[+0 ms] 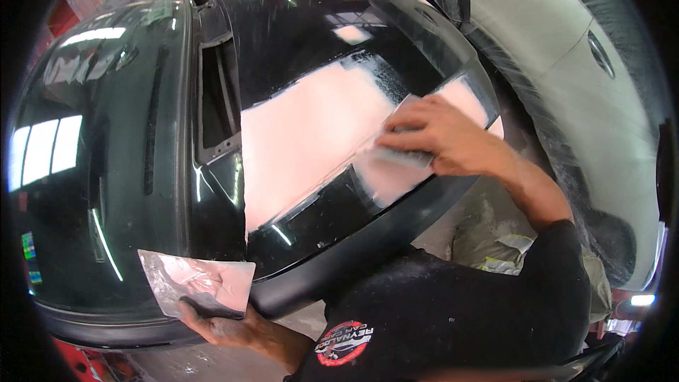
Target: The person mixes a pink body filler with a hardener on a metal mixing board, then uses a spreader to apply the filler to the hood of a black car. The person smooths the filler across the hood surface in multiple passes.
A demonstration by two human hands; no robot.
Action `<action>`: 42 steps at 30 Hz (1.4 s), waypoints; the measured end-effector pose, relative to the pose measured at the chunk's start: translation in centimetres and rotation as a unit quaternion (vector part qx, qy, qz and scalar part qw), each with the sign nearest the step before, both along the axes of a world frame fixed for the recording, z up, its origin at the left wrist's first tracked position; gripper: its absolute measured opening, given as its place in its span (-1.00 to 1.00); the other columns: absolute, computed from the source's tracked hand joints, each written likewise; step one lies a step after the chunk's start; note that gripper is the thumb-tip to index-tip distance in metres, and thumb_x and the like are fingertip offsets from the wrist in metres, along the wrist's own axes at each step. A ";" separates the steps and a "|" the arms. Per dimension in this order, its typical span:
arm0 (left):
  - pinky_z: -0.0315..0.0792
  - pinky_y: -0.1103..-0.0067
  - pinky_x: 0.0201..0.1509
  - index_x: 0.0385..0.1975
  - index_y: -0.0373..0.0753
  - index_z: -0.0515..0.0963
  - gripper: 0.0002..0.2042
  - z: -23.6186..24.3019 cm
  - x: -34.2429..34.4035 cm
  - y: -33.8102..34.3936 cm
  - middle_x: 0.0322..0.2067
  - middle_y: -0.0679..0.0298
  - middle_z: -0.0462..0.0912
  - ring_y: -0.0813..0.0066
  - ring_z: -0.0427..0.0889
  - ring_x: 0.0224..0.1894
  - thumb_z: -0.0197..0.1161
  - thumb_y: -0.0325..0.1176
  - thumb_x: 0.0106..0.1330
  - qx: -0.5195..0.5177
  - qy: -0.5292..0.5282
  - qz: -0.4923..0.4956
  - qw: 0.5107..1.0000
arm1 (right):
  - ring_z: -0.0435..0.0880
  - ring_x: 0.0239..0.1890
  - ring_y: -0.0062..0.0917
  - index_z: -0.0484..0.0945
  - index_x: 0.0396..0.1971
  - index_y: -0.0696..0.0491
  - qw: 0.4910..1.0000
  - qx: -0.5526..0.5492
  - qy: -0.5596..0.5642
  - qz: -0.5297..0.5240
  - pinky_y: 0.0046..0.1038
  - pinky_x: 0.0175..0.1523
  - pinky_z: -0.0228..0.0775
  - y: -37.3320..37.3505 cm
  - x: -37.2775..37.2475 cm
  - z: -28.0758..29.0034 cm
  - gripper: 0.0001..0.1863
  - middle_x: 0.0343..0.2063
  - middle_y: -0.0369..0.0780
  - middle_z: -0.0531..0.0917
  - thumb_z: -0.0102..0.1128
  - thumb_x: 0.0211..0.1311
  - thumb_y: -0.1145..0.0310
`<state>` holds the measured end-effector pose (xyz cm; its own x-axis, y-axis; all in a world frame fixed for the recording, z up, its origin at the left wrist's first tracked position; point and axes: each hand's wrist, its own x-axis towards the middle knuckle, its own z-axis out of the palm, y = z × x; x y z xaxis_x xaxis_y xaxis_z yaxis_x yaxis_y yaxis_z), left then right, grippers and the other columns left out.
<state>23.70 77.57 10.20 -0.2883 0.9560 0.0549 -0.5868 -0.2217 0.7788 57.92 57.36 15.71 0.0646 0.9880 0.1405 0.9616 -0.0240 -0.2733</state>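
From here, my left fingers [189, 313] pinch a plate [161, 290] face up, likely so pink paste [232, 279] stays on; my right fingers [404, 139] clasp a spreader [405, 105] against the black car [297, 49].

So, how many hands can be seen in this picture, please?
2. The left hand is at lower left, holding a plate. The right hand is right of centre, holding a spreader at the pink patch.
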 end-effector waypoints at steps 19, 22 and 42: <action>0.57 0.30 0.15 0.13 -0.43 0.47 -0.56 0.4 0.9 -1.1 0.11 -0.01 0.52 0.11 0.60 0.08 0.15 -0.24 0.38 0.038 0.040 -0.085 0.995 | 0.52 0.26 -0.40 0.49 0.27 0.00 0.852 0.404 0.225 -0.244 -0.39 0.36 0.32 -11.5 5.9 -0.9 -0.44 0.23 -0.22 0.54 -0.04 0.29 0.70; 0.58 0.29 0.13 0.12 -0.37 0.50 -0.60 -0.2 1.5 -1.7 0.14 0.01 0.49 0.14 0.56 0.12 0.12 -0.24 0.40 0.046 0.063 -0.045 0.996 | 0.53 0.27 -0.35 0.50 0.27 -0.02 0.881 0.405 0.188 -0.154 -0.33 0.37 0.32 -9.9 6.9 -1.7 -0.31 0.25 -0.20 0.53 -0.12 0.12 0.79; 0.44 0.17 0.31 0.20 -0.42 0.45 -0.31 -7.8 -0.8 -1.9 0.15 -0.11 0.43 -0.04 0.49 0.19 0.53 -0.46 -0.01 0.169 0.089 0.142 0.971 | 0.61 0.09 -0.07 0.63 0.08 0.11 0.998 -0.025 -0.005 -0.058 -0.23 0.22 0.42 12.0 11.1 -1.3 -0.39 0.07 -0.01 0.65 -0.02 -0.08 0.67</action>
<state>22.89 75.69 2.41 -0.4947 0.7582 0.4248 -0.3272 -0.6153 0.7172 69.02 69.36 14.44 0.1768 0.9798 0.0932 0.9544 -0.1475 -0.2594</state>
